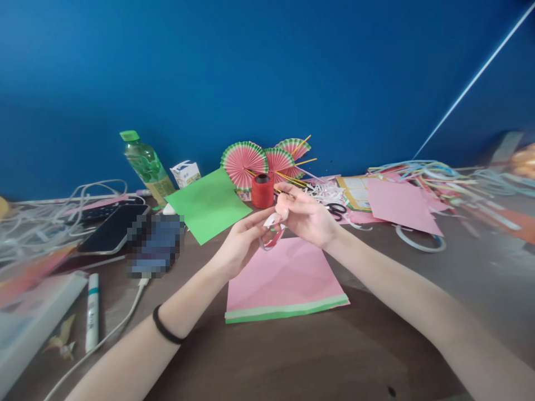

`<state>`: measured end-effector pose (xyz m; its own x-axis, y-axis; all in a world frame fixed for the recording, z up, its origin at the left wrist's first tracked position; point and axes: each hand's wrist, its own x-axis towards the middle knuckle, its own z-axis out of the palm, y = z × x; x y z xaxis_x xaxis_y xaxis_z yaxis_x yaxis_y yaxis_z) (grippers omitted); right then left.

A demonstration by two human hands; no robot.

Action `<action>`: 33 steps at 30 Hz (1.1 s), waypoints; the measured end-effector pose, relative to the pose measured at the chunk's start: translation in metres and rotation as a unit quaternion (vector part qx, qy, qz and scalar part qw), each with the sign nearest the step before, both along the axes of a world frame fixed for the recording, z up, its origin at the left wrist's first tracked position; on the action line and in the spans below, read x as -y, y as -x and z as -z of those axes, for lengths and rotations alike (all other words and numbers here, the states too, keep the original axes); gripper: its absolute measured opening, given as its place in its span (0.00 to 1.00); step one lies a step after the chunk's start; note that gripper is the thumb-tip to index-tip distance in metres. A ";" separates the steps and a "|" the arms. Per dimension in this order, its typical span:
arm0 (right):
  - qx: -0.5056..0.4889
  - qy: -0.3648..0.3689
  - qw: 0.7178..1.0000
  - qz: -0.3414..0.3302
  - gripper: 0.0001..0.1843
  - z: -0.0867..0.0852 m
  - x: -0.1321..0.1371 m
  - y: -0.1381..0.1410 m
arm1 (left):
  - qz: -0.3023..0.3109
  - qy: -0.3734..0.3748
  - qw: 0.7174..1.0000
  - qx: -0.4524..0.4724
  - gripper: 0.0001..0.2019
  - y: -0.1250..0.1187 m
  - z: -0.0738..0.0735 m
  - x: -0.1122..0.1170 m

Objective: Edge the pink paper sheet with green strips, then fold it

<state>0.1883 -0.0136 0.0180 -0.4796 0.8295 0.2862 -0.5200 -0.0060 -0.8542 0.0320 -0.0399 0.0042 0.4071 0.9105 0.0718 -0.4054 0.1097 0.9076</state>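
Grips of left hand (238,243) and right hand (308,218) both pinched on a small red-and-white ring (275,239), above green-edged pink paper (281,275) on the brown tabletop (267,362)

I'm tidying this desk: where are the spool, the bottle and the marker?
Spool (261,195): head view, on its red thread.
Bottle (146,166): head view, on its body.
Marker (92,314): head view, on its white barrel.

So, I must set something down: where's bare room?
Bare table lies this side of the pink sheet, between left forearm and right forearm, bar a dark speck. Another patch, blurred, seems free between right forearm and orange paper. Crowded: leftward, with black phone and marker; along the wall, with bottle, paper fans and scraps.
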 end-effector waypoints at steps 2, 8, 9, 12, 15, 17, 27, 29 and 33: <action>-0.011 0.022 1.000 -0.019 0.15 -0.001 0.002 -0.001 | 0.022 -0.001 1.000 0.001 0.18 0.002 0.001 -0.001; -0.020 0.037 0.998 -0.041 0.12 -0.008 0.004 -0.003 | 0.004 -0.032 0.999 -0.040 0.18 0.006 0.002 -0.006; -0.024 0.036 0.999 -0.026 0.11 -0.009 0.003 -0.005 | -0.022 -0.043 0.996 -0.069 0.19 0.009 0.000 -0.009; -0.033 0.040 0.998 0.029 0.10 -0.008 -0.006 -0.009 | -0.124 -0.102 0.951 -0.266 0.21 0.023 -0.007 -0.017; -0.040 0.056 0.995 0.068 0.10 -0.004 -0.013 -0.010 | -0.193 -0.174 0.809 -0.527 0.21 0.040 -0.013 -0.027; -0.045 0.067 0.994 0.080 0.10 0.000 -0.016 -0.009 | -0.194 -0.203 0.726 -0.628 0.22 0.050 -0.013 -0.032; -0.045 0.085 0.993 0.069 0.08 0.018 -0.024 -0.004 | -0.080 -0.254 0.518 -0.813 0.22 0.071 0.003 -0.041; -0.041 0.091 0.993 0.069 0.07 0.021 -0.025 -0.003 | -0.116 -0.273 0.545 -0.784 0.20 0.069 0.002 -0.042; -0.026 0.091 0.993 0.073 0.07 0.025 -0.024 0.000 | -0.124 -0.244 0.731 -0.625 0.16 0.056 -0.007 -0.039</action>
<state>0.1883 0.0104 -0.0067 -0.3391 0.9294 0.1455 -0.5698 -0.0798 -0.8179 -0.0242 -0.0005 0.0107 0.2594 0.9575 0.1263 0.8220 -0.2875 0.4916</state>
